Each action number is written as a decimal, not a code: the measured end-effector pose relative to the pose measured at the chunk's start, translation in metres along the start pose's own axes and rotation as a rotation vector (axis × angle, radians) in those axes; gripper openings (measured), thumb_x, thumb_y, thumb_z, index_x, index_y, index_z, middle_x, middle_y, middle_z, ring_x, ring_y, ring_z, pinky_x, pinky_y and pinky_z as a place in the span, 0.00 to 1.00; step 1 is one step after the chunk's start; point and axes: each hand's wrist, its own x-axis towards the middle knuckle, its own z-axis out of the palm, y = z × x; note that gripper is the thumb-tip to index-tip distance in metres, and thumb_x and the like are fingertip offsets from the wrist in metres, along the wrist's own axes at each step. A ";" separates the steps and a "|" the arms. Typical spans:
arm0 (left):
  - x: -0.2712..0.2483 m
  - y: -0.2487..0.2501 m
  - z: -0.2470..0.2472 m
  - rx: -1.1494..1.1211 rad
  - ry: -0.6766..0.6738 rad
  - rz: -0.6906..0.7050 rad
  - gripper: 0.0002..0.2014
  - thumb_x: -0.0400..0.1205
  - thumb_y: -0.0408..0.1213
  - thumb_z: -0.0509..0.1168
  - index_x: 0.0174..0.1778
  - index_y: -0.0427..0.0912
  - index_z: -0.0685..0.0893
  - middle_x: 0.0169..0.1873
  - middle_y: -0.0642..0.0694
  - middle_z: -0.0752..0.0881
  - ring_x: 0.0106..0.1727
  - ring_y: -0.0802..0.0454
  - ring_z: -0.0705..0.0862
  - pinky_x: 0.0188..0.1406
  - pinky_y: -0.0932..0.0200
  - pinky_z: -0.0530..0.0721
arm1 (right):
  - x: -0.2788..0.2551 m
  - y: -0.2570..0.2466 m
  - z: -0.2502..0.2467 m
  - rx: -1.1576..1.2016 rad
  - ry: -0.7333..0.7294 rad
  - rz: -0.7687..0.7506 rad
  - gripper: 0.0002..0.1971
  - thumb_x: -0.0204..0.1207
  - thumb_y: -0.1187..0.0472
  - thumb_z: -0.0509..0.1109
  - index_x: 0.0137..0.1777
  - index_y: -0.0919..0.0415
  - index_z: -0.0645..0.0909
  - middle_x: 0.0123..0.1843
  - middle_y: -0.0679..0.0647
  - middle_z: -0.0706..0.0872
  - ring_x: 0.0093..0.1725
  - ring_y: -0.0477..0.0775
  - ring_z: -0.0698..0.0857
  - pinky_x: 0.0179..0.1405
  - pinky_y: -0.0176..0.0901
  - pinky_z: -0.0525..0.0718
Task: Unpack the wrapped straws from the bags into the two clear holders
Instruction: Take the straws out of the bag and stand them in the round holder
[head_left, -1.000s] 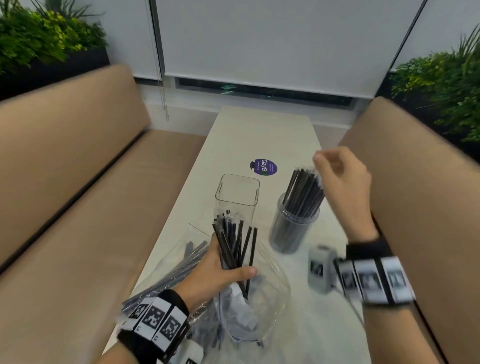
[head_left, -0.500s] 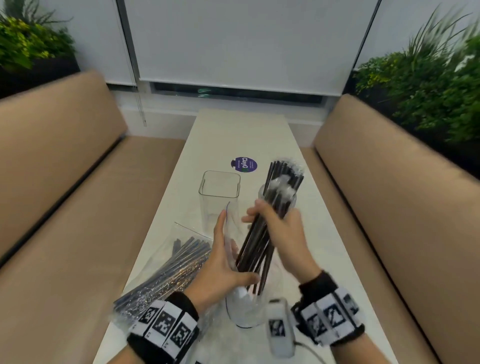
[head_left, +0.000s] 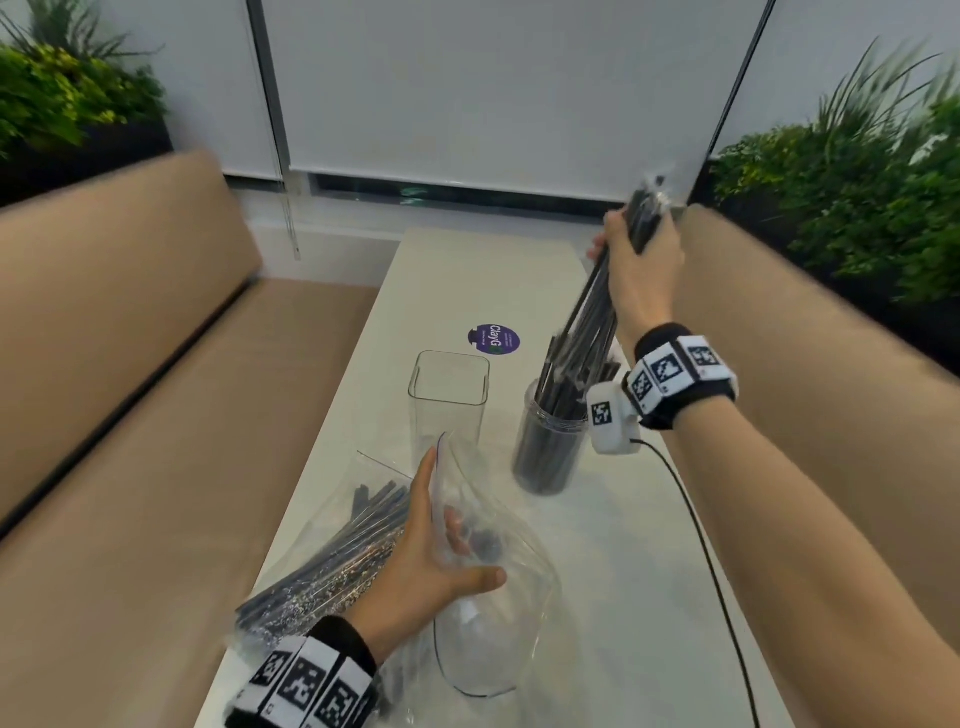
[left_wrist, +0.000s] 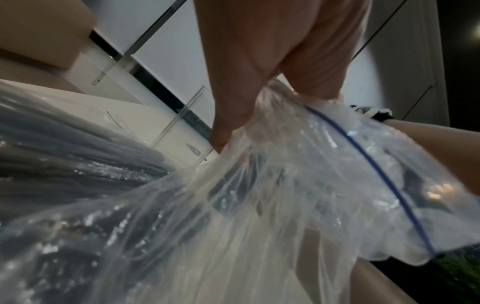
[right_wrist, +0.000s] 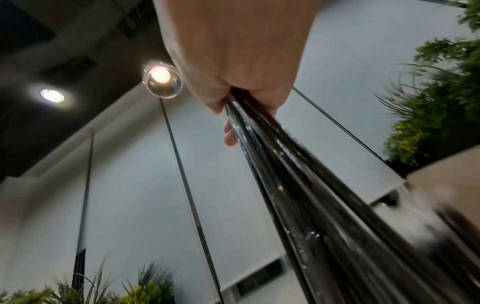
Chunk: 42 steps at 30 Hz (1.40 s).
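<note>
My right hand (head_left: 636, 249) grips a bundle of black wrapped straws (head_left: 592, 317) near its top, raised above the round clear holder (head_left: 545, 447), which is packed with straws. The bundle's lower ends hang just over that holder's mouth. In the right wrist view the same straws (right_wrist: 298, 185) run down from my fist (right_wrist: 233, 61). My left hand (head_left: 436, 551) holds the mouth of an open zip bag (head_left: 493, 613), fingers inside and thumb outside; the left wrist view shows the fingers (left_wrist: 233, 115) pinching the plastic (left_wrist: 285, 195). The square clear holder (head_left: 449, 395) stands empty.
A second bag of wrapped straws (head_left: 332, 561) lies at the table's left edge by my left wrist. A purple sticker (head_left: 493, 339) marks the white table (head_left: 623, 571). Tan benches (head_left: 130, 415) flank both sides. A black cable (head_left: 711, 561) trails from my right wrist camera.
My right hand took the straw bundle from my left hand and lifted it up and right, over the round holder. My left hand let go of the straws and now holds the bag.
</note>
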 end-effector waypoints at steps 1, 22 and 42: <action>0.000 -0.001 -0.003 0.000 0.009 -0.008 0.64 0.67 0.23 0.80 0.73 0.83 0.43 0.79 0.47 0.60 0.79 0.46 0.66 0.76 0.40 0.72 | -0.004 0.011 0.003 -0.013 0.000 0.007 0.11 0.83 0.60 0.65 0.61 0.66 0.77 0.43 0.56 0.87 0.36 0.47 0.87 0.43 0.38 0.89; 0.015 -0.015 -0.012 -0.021 0.001 -0.060 0.63 0.61 0.34 0.84 0.70 0.88 0.48 0.80 0.44 0.61 0.78 0.51 0.68 0.70 0.46 0.79 | 0.007 0.064 -0.017 -0.504 -0.364 -0.146 0.38 0.72 0.70 0.74 0.81 0.55 0.64 0.80 0.58 0.70 0.78 0.55 0.70 0.76 0.41 0.69; 0.040 0.015 0.006 -0.160 0.121 0.032 0.44 0.77 0.33 0.73 0.75 0.79 0.57 0.64 0.45 0.76 0.61 0.42 0.86 0.64 0.37 0.83 | -0.190 0.031 -0.072 -0.084 -0.925 0.456 0.40 0.64 0.50 0.82 0.73 0.29 0.66 0.67 0.43 0.81 0.62 0.36 0.83 0.64 0.40 0.82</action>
